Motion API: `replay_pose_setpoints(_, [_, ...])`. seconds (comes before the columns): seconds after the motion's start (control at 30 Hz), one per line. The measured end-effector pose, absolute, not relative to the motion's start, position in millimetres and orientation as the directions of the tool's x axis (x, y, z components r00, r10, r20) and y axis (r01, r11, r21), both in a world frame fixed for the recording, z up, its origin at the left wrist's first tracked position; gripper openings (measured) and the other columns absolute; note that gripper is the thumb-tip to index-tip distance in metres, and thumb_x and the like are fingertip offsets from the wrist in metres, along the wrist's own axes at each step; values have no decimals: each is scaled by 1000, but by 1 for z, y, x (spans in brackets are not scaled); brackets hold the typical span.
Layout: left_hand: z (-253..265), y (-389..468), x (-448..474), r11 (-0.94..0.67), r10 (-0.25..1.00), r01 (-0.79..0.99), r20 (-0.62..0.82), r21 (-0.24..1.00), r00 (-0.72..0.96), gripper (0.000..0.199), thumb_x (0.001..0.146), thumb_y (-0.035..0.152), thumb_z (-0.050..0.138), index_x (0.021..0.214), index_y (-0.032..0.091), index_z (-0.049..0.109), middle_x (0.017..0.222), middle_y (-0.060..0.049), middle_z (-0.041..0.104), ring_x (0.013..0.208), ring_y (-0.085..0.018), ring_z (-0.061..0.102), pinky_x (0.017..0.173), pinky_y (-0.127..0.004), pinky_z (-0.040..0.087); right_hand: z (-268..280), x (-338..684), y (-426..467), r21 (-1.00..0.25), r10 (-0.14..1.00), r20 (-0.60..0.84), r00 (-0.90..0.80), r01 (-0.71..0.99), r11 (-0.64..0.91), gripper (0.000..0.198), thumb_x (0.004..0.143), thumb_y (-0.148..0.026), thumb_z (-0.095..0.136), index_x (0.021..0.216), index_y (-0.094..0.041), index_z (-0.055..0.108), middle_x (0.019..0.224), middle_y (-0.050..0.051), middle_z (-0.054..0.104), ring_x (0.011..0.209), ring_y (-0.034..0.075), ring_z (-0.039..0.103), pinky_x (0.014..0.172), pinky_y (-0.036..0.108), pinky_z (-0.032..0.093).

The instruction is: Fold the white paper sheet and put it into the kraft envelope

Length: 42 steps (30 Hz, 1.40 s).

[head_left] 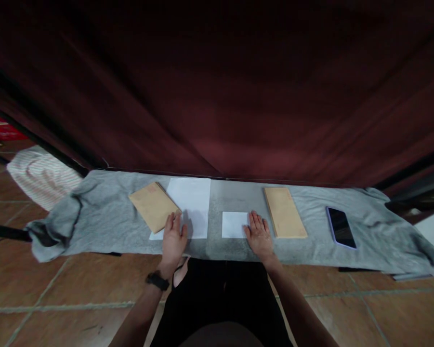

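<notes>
My left hand (174,237) rests with fingers stretched out at the lower right corner of a brown envelope stack (151,205), which lies askew partly over white paper sheets (197,202). Flat beside the right edge of a small folded white paper (233,224) is my right hand (259,233), its fingertips touching or just over that edge. To the right of this hand lies a second stack of brown envelopes (287,214). Neither hand grips anything.
A grey cloth (104,217) covers the narrow table. Toward its right end lies a phone (341,226) with a dark screen. Behind the table hangs a dark red curtain (217,106). A striped cloth (45,173) is at the left, above the tiled floor (94,284).
</notes>
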<state>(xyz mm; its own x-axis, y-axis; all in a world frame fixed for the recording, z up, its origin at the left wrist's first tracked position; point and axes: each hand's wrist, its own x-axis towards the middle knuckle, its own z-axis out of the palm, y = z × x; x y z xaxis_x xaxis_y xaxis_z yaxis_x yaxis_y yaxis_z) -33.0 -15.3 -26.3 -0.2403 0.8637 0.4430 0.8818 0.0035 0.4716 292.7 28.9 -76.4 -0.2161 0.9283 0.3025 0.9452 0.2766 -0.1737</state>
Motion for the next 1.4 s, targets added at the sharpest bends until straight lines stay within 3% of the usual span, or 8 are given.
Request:
replay_pose_setpoints(0.2, [-32, -19, 44, -279, 898, 843, 436, 460, 60, 53, 101, 30, 41, 153, 24, 34, 162, -10, 33, 149, -26, 32, 118, -50, 39, -62, 279, 34, -219, 954, 216, -206, 942, 253, 51, 104, -35, 37, 149, -12, 44, 159, 15, 38, 147, 31, 33, 120, 53, 19])
replay_pose_setpoints(0.37, [-48, -20, 107, -397, 905, 831, 316, 389, 285, 51, 99, 32, 46, 148, 17, 44, 157, -14, 42, 149, -28, 33, 118, -52, 37, -41, 279, 51, -265, 962, 119, -246, 926, 270, 49, 102, -33, 43, 148, -16, 45, 153, 14, 47, 142, 28, 39, 119, 51, 21])
replay_pose_setpoints(0.53, [-61, -19, 110, -387, 909, 840, 307, 380, 280, 45, 99, 30, 46, 142, 18, 52, 152, -13, 49, 146, -27, 38, 121, -55, 31, -10, 288, 81, -241, 948, -107, -300, 933, 268, 51, 90, -35, 65, 137, -20, 55, 141, 14, 55, 130, 29, 49, 115, 47, 27])
replay_pose_setpoints(0.73, [-67, -14, 104, -337, 925, 749, 350, 570, 150, 52, 95, 20, 46, 147, 20, 46, 155, -12, 45, 143, -26, 43, 117, -49, 41, 8, 286, 108, -274, 928, -168, -332, 920, 279, 33, 77, -27, 78, 108, -20, 71, 121, 10, 67, 118, 28, 59, 98, 39, 44])
replay_pose_setpoints(0.83, [-53, -8, 99, -304, 926, 694, 372, 653, 55, 63, 95, 22, 48, 156, 21, 30, 162, -13, 33, 147, -28, 36, 118, -49, 38, 20, 286, 112, -330, 919, -129, -373, 890, 315, 14, 85, -20, 68, 99, -22, 73, 111, 5, 71, 105, 21, 65, 92, 31, 47])
replay_pose_setpoints(0.9, [-33, -1, 92, -269, 913, 673, 405, 689, -51, 72, 95, 26, 51, 159, 21, 17, 165, -14, 24, 151, -29, 26, 121, -51, 31, 31, 289, 111, -363, 923, -62, -380, 870, 334, 20, 93, -18, 57, 108, -22, 70, 114, 4, 71, 106, 18, 66, 94, 28, 47])
replay_pose_setpoints(1.1, [25, 16, 69, -222, 823, 651, 498, 726, -275, 74, 98, 30, 49, 160, 21, 10, 164, -14, 23, 152, -27, 23, 125, -50, 22, 32, 305, 75, -515, 846, 389, -364, 676, 527, 28, 93, -9, 48, 109, -24, 66, 118, 3, 71, 119, 19, 61, 109, 39, 43])
replay_pose_setpoints(1.4, [-38, -11, 98, -332, 908, 727, 413, 601, 74, 55, 97, 21, 43, 152, 24, 36, 159, -11, 37, 148, -26, 34, 118, -51, 37, -45, 310, -14, -341, 855, 304, -419, 790, 509, 33, 92, -6, 49, 116, -23, 64, 128, 5, 67, 121, 19, 60, 113, 39, 44])
